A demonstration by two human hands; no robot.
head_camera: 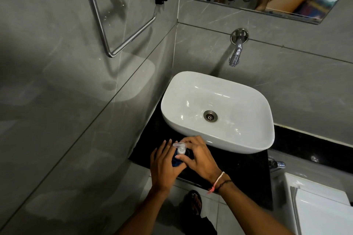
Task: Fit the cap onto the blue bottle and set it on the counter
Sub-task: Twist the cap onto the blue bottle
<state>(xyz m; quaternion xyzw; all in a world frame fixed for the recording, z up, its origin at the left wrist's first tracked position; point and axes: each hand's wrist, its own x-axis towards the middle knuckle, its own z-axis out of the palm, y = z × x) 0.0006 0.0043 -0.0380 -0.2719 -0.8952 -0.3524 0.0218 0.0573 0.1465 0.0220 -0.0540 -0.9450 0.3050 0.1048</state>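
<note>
Currently capping, lower centre: left hand (164, 166) fingers gripping blue bottle (176, 160), right hand (198, 158) fingers closing round cap (180, 148). Next: seat cap fully, then stand btl on table (238, 166).

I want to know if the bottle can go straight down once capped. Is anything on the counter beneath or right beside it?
Nothing visible is. The left hand holds the blue bottle and the right hand grips the cap, over bare black counter. Only the sink stands nearby, just behind.

grey tile walls (57, 82) | white basin (219, 139) | black counter (238, 168) | mirror (248, 0)
</note>
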